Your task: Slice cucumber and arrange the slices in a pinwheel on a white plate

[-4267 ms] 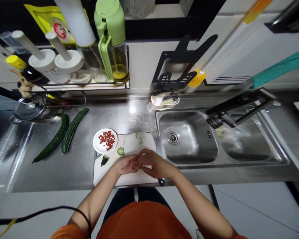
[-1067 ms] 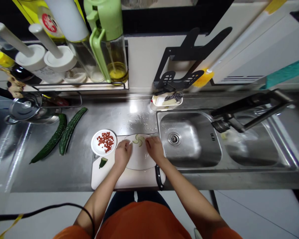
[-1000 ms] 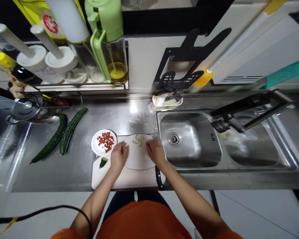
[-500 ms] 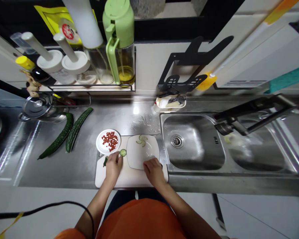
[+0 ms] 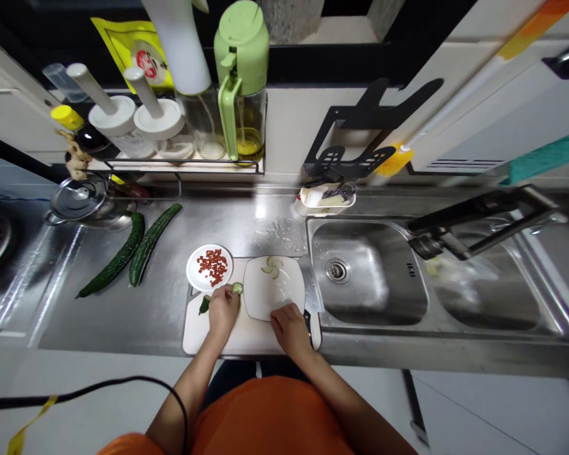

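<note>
White square plate (image 5: 262,298): set on the cutting board (image 5: 251,336); curved pale-green slices (image 5: 274,273) clustered near its far edge.
Left hand (image 5: 224,311): fingertips touching a cucumber round (image 5: 237,288) just left of the plate; whether it is pinched or merely touched cannot be told.
Right hand (image 5: 291,325): palm down, fingers at the plate's near edge; firmness of hold cannot be told.
Spacing of hands: apart from each other.
Cucumber end (image 5: 203,305): on the board, just left of the left hand.
Round dish (image 5: 193,273): at the board's far left corner, holding red diced pieces (image 5: 213,265).
Knife (image 5: 314,287): along the board's right side, black handle beside the right hand.
Whole cucumbers (image 5: 152,245): two, side by side on the steel counter (image 5: 99,322).
</note>
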Demonstrator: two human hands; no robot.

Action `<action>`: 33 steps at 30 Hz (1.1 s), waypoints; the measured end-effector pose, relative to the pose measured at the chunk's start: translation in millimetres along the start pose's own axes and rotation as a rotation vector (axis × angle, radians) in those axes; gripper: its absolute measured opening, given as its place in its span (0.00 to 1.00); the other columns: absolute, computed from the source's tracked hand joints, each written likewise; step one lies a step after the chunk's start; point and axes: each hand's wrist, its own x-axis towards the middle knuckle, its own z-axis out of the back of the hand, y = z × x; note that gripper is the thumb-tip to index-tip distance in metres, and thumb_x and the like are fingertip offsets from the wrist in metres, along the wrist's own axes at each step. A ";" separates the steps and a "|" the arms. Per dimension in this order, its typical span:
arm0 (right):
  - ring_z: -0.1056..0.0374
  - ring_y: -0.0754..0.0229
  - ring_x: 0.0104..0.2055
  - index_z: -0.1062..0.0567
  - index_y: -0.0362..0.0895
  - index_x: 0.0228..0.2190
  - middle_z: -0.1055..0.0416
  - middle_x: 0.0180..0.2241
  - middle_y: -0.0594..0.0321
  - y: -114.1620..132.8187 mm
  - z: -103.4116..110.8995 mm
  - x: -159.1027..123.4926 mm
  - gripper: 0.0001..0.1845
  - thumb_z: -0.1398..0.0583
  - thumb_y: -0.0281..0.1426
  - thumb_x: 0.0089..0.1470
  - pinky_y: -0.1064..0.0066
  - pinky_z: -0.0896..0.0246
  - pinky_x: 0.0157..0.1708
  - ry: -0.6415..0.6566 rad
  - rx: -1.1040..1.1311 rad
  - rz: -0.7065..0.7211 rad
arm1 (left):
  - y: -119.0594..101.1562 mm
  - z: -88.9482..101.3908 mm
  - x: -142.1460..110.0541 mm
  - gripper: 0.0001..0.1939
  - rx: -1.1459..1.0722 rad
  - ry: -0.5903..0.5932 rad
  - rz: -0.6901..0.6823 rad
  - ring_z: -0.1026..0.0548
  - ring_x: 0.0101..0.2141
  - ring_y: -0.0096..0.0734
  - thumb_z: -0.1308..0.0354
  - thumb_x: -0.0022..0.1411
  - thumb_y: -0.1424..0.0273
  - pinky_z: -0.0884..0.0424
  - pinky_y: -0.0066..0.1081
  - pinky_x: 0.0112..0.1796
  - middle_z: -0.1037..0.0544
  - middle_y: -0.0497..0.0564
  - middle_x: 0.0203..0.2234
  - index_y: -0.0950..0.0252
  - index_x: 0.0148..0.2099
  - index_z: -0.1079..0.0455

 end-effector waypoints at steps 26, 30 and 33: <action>0.33 0.56 0.45 0.26 0.48 0.46 0.28 0.46 0.57 6.6 -6.5 43.2 0.18 0.41 0.34 0.51 0.65 0.37 0.39 0.109 0.659 -0.346 | -22.1 32.4 -8.7 0.16 -0.761 0.441 0.269 0.38 0.20 0.19 0.37 0.49 0.61 0.44 0.23 0.23 0.30 0.44 0.19 0.68 0.36 0.26; 0.32 0.57 0.43 0.24 0.46 0.38 0.26 0.39 0.60 9.7 -2.3 52.4 0.15 0.39 0.37 0.48 0.66 0.38 0.40 0.168 0.900 -0.401 | -32.1 33.0 -10.0 0.18 -0.899 0.557 0.384 0.42 0.18 0.15 0.34 0.46 0.61 0.49 0.21 0.21 0.33 0.42 0.19 0.68 0.37 0.27; 0.32 0.60 0.36 0.25 0.44 0.29 0.27 0.30 0.64 12.8 2.8 55.2 0.10 0.38 0.38 0.47 0.68 0.39 0.40 0.147 0.974 -0.441 | -36.7 30.4 -10.9 0.19 -0.983 0.605 0.460 0.42 0.18 0.14 0.33 0.44 0.62 0.49 0.20 0.21 0.34 0.42 0.19 0.69 0.36 0.28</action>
